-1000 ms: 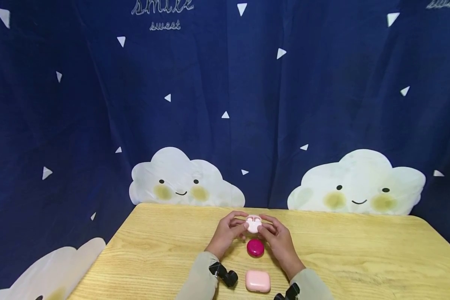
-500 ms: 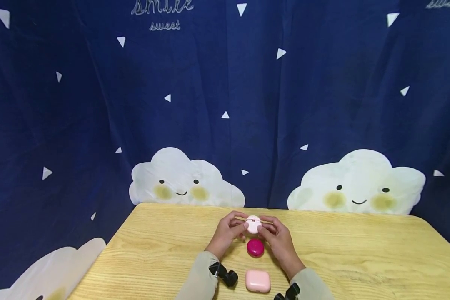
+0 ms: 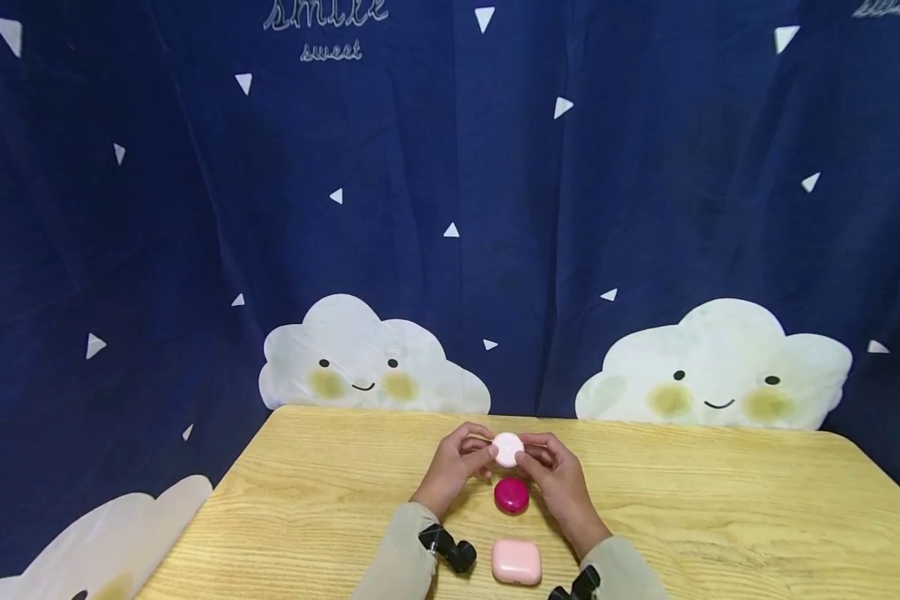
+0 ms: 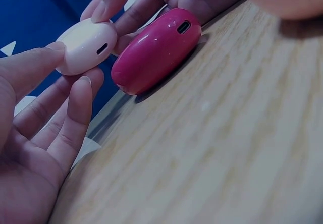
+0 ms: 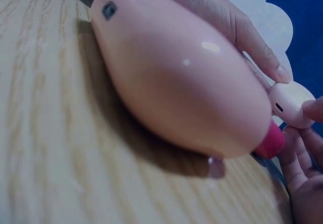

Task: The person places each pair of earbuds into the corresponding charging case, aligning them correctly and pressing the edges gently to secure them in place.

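Observation:
A round, pale pink earbud case (image 3: 507,450) is held up between both hands near the far side of the table, its lid closed. My left hand (image 3: 453,468) pinches its left edge with thumb and fingers, and my right hand (image 3: 558,482) does the same on the right. In the left wrist view the small port slot of the pale case (image 4: 87,47) faces the camera. Just nearer than the hands, a round magenta case (image 3: 512,496) lies on the wood. A pink rounded-rectangular case (image 3: 516,562) rests closer still, between the forearms.
The light wooden table (image 3: 330,500) runs wide to both sides. Behind it hangs a dark blue curtain (image 3: 450,167) with clouds and white triangles. Black wrist-camera mounts (image 3: 447,548) sit on the sleeves. In the right wrist view the pink case (image 5: 181,72) looms large.
The pale case stood with its lid up and earbuds showing a second ago. The lid has swung down and is closed now. Both hands have kept their place.

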`<act>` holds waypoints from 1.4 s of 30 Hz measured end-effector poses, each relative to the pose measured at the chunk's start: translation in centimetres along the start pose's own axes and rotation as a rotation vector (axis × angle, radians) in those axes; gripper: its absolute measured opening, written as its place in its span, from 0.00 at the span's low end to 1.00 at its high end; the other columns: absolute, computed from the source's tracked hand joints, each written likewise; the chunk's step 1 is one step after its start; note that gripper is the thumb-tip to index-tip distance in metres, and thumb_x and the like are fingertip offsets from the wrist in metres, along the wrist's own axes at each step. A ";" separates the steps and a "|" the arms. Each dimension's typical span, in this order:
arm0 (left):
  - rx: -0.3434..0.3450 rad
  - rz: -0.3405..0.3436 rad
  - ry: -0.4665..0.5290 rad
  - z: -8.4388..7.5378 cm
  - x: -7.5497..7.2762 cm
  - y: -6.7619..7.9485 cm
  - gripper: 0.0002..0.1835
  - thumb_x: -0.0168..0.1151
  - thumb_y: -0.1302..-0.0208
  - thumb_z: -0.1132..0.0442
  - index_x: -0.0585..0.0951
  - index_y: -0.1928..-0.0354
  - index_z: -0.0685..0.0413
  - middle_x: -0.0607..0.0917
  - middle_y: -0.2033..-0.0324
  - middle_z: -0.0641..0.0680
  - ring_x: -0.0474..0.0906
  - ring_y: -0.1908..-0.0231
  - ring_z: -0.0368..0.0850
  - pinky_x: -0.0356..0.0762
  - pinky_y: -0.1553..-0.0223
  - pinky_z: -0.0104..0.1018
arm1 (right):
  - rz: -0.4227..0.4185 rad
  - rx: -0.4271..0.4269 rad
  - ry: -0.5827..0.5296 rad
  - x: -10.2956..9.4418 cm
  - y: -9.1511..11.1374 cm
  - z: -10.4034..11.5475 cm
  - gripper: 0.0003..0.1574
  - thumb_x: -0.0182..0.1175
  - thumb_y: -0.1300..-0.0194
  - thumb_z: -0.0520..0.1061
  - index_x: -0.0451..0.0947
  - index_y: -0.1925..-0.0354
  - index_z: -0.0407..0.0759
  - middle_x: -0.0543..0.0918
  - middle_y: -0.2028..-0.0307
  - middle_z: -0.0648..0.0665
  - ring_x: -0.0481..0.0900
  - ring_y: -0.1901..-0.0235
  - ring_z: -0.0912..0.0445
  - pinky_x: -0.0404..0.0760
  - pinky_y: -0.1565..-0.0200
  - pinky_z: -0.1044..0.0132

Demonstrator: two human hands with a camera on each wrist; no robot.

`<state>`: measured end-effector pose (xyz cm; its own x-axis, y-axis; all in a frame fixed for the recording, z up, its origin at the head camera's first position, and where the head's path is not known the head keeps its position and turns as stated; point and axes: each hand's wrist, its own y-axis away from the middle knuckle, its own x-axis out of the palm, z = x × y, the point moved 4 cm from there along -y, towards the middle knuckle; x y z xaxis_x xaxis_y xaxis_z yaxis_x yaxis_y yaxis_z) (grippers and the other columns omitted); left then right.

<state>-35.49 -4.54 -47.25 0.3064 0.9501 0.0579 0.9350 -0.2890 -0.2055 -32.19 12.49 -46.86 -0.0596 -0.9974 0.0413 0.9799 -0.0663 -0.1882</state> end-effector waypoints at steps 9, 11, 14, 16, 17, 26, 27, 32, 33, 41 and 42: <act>-0.019 -0.016 0.042 0.0 0.2 0.0 0.17 0.63 0.38 0.69 0.76 0.48 0.66 0.84 0.58 0.63 0.83 0.64 0.46 0.83 0.61 0.45 | -0.033 -0.014 0.045 -0.3 -0.1 0.1 0.18 0.64 0.38 0.35 0.80 0.49 0.40 0.81 0.56 0.37 0.81 0.62 0.52 0.83 0.60 0.65; -0.030 -0.021 0.044 0.0 0.3 0.0 0.17 0.64 0.38 0.70 0.76 0.48 0.66 0.84 0.58 0.63 0.83 0.63 0.46 0.83 0.60 0.44 | -0.044 -0.002 0.060 -0.4 0.0 0.0 0.18 0.65 0.38 0.37 0.81 0.49 0.40 0.81 0.56 0.38 0.80 0.61 0.53 0.82 0.59 0.66; -0.035 -0.031 0.045 0.0 0.3 0.0 0.16 0.64 0.39 0.70 0.77 0.49 0.66 0.83 0.58 0.63 0.82 0.63 0.46 0.82 0.59 0.43 | -0.056 0.009 0.068 -0.4 -0.1 0.0 0.18 0.65 0.38 0.39 0.81 0.49 0.39 0.82 0.55 0.38 0.80 0.61 0.55 0.81 0.59 0.68; -0.032 -0.037 0.043 0.1 0.3 -0.1 0.16 0.64 0.39 0.70 0.77 0.49 0.66 0.82 0.59 0.63 0.83 0.64 0.46 0.82 0.59 0.43 | -0.060 0.008 0.052 -0.4 0.0 0.0 0.17 0.64 0.36 0.39 0.81 0.48 0.38 0.82 0.53 0.38 0.80 0.61 0.56 0.81 0.58 0.68; -0.034 -0.039 0.043 0.2 0.2 -0.2 0.16 0.64 0.39 0.70 0.77 0.49 0.66 0.82 0.59 0.62 0.83 0.65 0.45 0.82 0.59 0.42 | -0.062 0.008 0.042 -0.5 0.0 0.1 0.17 0.63 0.36 0.39 0.81 0.48 0.37 0.82 0.52 0.37 0.80 0.61 0.56 0.81 0.58 0.68; -0.007 -0.078 0.051 0.2 0.2 -0.1 0.15 0.64 0.39 0.71 0.78 0.50 0.67 0.81 0.61 0.61 0.83 0.65 0.48 0.83 0.59 0.43 | -0.094 -0.017 0.095 -0.6 0.1 0.3 0.16 0.63 0.35 0.41 0.82 0.50 0.37 0.84 0.53 0.39 0.79 0.57 0.60 0.78 0.56 0.73; -0.005 -0.089 0.049 0.2 0.3 -0.1 0.15 0.64 0.39 0.71 0.78 0.50 0.67 0.82 0.61 0.61 0.83 0.64 0.49 0.83 0.60 0.44 | -0.100 -0.024 0.107 -0.6 0.1 0.3 0.15 0.63 0.35 0.41 0.82 0.51 0.37 0.84 0.53 0.39 0.80 0.57 0.60 0.78 0.55 0.74; 0.009 -0.137 0.007 -0.1 0.4 0.0 0.16 0.65 0.40 0.71 0.78 0.49 0.65 0.83 0.60 0.61 0.82 0.64 0.48 0.83 0.61 0.48 | -0.110 -0.049 0.145 -0.6 0.2 0.5 0.14 0.63 0.35 0.41 0.83 0.52 0.37 0.85 0.54 0.40 0.80 0.56 0.60 0.76 0.56 0.75; 0.012 -0.146 -0.002 -0.2 0.4 0.1 0.15 0.65 0.40 0.71 0.79 0.50 0.64 0.83 0.60 0.62 0.82 0.64 0.47 0.83 0.61 0.48 | -0.100 -0.052 0.150 -0.6 0.2 0.5 0.15 0.63 0.35 0.41 0.83 0.51 0.36 0.85 0.54 0.39 0.79 0.55 0.60 0.76 0.56 0.75; 0.026 -0.166 -0.077 -1.3 0.6 0.6 0.12 0.64 0.41 0.74 0.80 0.55 0.68 0.83 0.60 0.68 0.82 0.62 0.57 0.82 0.59 0.50 | -0.071 -0.015 0.179 -0.3 0.8 1.6 0.17 0.61 0.34 0.40 0.81 0.49 0.35 0.83 0.49 0.39 0.77 0.49 0.55 0.74 0.53 0.76; 0.024 -0.171 -0.079 -0.8 0.5 0.4 0.12 0.64 0.41 0.74 0.80 0.55 0.68 0.83 0.60 0.67 0.83 0.61 0.57 0.82 0.60 0.48 | -0.073 -0.016 0.177 -0.4 0.6 1.1 0.17 0.62 0.34 0.41 0.81 0.48 0.36 0.83 0.49 0.40 0.77 0.49 0.55 0.74 0.53 0.75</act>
<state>-34.80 -4.32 -46.52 0.1270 0.9918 0.0172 0.9674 -0.1200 -0.2230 -31.38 12.91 -45.89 -0.1643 -0.9794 -0.1175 0.9687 -0.1377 -0.2067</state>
